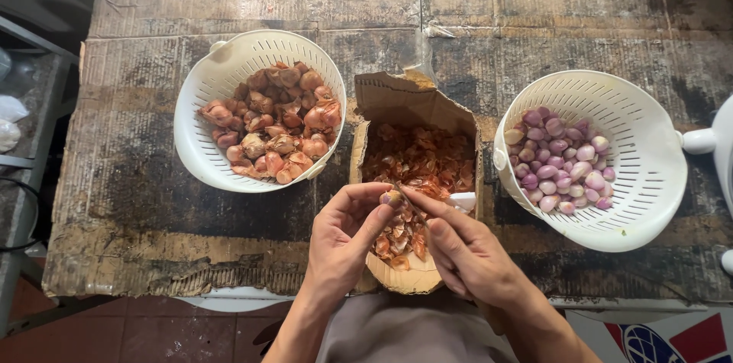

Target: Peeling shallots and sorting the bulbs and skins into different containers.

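Observation:
My left hand (345,233) pinches a small shallot (392,198) between thumb and fingers, over the cardboard box of peels (416,107). My right hand (466,252) meets it from the right, fingertips on the shallot, holding a small knife whose white handle (461,200) shows behind the fingers; the blade is hidden. Dry orange skins (424,161) fill the box below both hands. To the left stands a white colander (221,88) of unpeeled shallots (279,122). To the right a second white colander (641,180) holds peeled purple shallots (561,164).
Worn, stained cardboard sheets (153,210) cover the table. A white container's edge (721,141) pokes in at the far right. A grey shelf (30,103) with plastic bags lies at the left, red floor tiles (114,332) below.

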